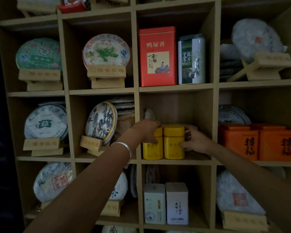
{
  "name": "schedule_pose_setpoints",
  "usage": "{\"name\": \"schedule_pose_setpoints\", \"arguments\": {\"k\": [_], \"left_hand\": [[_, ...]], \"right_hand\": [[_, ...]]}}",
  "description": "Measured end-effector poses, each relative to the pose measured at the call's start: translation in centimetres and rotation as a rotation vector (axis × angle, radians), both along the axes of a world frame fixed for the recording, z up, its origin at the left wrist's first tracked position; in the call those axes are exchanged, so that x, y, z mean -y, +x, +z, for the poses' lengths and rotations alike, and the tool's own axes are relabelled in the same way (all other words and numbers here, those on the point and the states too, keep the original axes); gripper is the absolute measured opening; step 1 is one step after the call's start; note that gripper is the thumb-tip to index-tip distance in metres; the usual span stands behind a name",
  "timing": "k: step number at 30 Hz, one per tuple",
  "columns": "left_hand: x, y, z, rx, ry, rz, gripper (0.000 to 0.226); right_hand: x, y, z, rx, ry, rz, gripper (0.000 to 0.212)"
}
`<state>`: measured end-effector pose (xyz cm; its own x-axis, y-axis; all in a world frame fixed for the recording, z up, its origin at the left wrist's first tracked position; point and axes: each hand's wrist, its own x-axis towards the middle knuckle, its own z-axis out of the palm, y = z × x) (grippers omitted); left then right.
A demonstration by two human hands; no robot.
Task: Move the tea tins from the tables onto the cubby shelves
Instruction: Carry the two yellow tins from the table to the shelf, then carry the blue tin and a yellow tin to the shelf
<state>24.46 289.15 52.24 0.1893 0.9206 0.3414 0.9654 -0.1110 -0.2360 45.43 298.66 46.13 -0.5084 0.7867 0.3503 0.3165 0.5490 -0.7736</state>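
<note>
Two yellow tea tins stand upright side by side at the front of the middle cubby (pixel 176 161). My left hand (pixel 145 131) curls over the top and left side of the left yellow tin (pixel 152 151). My right hand (pixel 196 139) grips the right side of the right yellow tin (pixel 173 142), thumb on its front. A silver bangle circles my left wrist. Both tins rest on the shelf board and touch each other.
Above, a red tin (pixel 158 56) and a green-white tin (pixel 191 59) share a cubby. Below stand two white tins (pixel 165 203). Orange boxes (pixel 259 142) fill the cubby to the right. Wrapped tea cakes on wooden stands (pixel 101 121) occupy the left cubbies.
</note>
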Motion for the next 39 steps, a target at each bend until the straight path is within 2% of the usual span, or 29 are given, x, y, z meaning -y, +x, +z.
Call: {"name": "schedule_pose_setpoints", "arguments": {"k": [3, 9, 11, 16, 20, 21, 24, 28, 32, 35, 39], "left_hand": [[0.1, 0.2, -0.1, 0.019, -0.006, -0.002, 0.078], [1.1, -0.1, -0.3, 0.106, 0.043, -0.033, 0.075], [1.8, -0.1, -0.3, 0.147, 0.092, -0.069, 0.072], [3.4, 0.9, -0.1, 0.153, 0.159, -0.154, 0.058], [3.0, 4.5, -0.8, 0.152, 0.135, -0.263, 0.055], [2.7, 5.9, -1.2, 0.161, 0.127, -0.301, 0.053], [2.2, 11.1, -2.1, 0.201, 0.109, -0.406, 0.051], [2.9, 20.6, -3.4, 0.252, 0.015, -0.633, 0.045], [5.1, 32.3, -3.9, 0.204, -0.041, -0.788, 0.053], [9.0, 41.9, -4.1, 0.213, -0.089, -0.950, 0.052], [18.3, 55.1, -4.6, 0.206, -0.130, -1.170, 0.052]], "right_hand": [[0.5, 0.0, -0.2, 0.033, 0.080, -0.007, 0.066], [2.0, 0.3, 0.3, 0.072, 0.121, -0.013, 0.069], [2.8, 0.8, 0.9, 0.064, 0.156, -0.016, 0.058], [5.5, 2.7, 1.7, 0.118, 0.312, -0.231, 0.054], [8.5, 5.6, 1.8, 0.203, 0.427, -0.260, 0.018], [9.0, 7.0, 1.4, 0.218, 0.451, -0.285, 0.016], [12.2, 12.3, 0.6, 0.285, 0.479, -0.446, 0.035], [17.3, 21.8, 0.2, 0.419, 0.385, -0.636, 0.035], [24.7, 32.4, 0.4, 0.508, 0.287, -0.931, 0.052], [32.8, 40.1, 0.4, 0.571, 0.198, -1.113, 0.055], [47.5, 49.7, -0.2, 0.656, 0.122, -1.381, 0.055]]}}
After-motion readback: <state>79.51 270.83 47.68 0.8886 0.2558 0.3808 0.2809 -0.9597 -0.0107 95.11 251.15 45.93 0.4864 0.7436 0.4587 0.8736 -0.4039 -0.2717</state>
